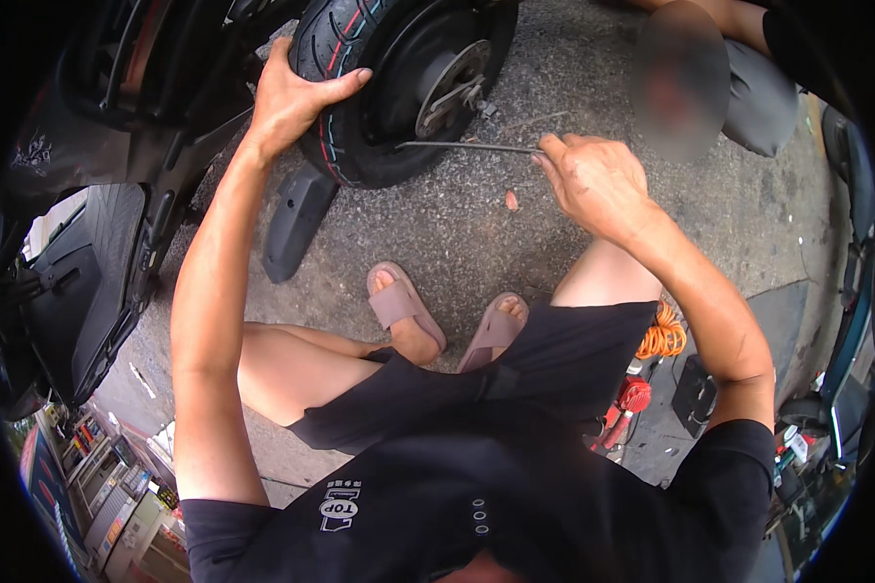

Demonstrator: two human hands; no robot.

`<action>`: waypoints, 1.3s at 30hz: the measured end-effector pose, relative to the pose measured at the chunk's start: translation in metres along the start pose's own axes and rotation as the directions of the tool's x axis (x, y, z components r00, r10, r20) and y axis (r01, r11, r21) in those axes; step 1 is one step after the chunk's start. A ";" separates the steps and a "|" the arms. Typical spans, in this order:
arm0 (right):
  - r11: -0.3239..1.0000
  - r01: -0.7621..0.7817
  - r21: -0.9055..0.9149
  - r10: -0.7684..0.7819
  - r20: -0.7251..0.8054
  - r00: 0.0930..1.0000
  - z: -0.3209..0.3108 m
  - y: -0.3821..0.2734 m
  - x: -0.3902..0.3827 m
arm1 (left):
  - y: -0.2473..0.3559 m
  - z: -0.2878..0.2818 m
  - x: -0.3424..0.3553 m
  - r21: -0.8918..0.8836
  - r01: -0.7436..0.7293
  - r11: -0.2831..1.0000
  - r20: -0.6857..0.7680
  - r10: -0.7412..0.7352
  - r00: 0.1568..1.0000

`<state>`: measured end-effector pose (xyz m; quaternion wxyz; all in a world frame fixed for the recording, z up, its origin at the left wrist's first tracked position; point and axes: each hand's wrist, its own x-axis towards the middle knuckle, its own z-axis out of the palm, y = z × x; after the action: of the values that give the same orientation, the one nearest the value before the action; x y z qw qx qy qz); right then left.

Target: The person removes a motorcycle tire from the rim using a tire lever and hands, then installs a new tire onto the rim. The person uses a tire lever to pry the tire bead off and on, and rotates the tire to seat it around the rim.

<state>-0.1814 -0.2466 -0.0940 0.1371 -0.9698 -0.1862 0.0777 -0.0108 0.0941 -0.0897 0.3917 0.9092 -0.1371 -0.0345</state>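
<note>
A black scooter tire (323,34) with red and light-blue stripes along its tread is on its wheel at the top middle. Over the tread lies my left hand (297,97), gripping the tire with the thumb across its edge. My right hand (598,180) is closed round the end of a long thin metal tire lever (476,147). The lever's far tip reaches the tire's lower sidewall near the rim; whether it is under the bead I cannot tell. A brake disc (449,92) sits at the wheel's hub.
Dark scooter bodywork (87,107) fills the left. A black plastic piece (299,222) is below the tire. By my right leg are a coiled orange hose (662,333) and a red tool (632,396). Another person's arm (739,19) shows at upper right. Shelves (97,476) stand lower left.
</note>
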 end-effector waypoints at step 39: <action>0.671 -0.507 0.540 -0.145 0.767 0.625 0.055 -0.021 0.118 | -0.005 -0.009 -0.008 -0.091 0.085 0.992 0.021 -0.083 0.996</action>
<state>-0.0912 -0.1699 -0.1515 0.4030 -0.7231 -0.0702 0.5566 -0.0154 0.1058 -0.0880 0.4300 0.8949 -0.1003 -0.0648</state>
